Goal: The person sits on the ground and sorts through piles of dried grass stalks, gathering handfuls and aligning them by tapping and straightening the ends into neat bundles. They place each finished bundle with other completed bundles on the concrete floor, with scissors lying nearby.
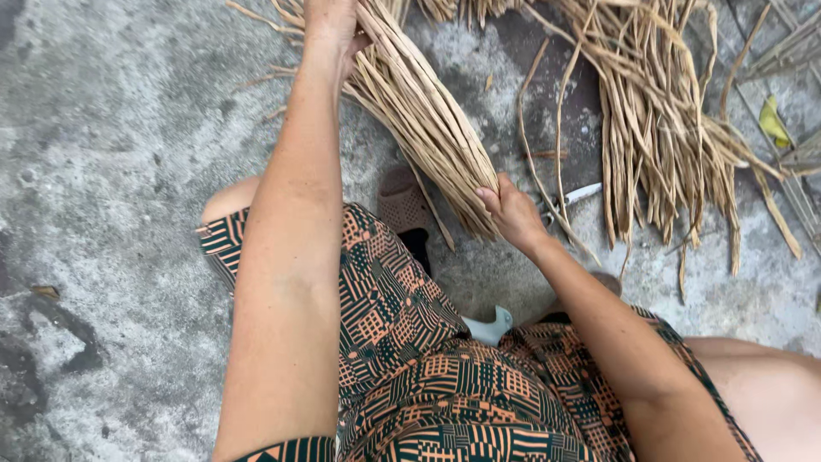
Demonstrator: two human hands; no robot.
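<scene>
A bundle of dried tan reed stalks [423,120] slants from the top centre down to the middle of the view. My left hand [332,26] grips the bundle near its upper part, at the top edge of the view. My right hand [511,214] holds the bundle's lower cut end, with the thumb pressed against the stalk tips. Both arms reach forward over my lap, which is covered in an orange and dark green patterned cloth [428,376].
A loose pile of the same dried stalks [658,111] lies on the concrete floor [120,171] at the upper right. A knife blade [581,193] shows beside my right hand. A brown sandal [402,205] sits under the bundle, a pale plastic object [489,327] by my lap.
</scene>
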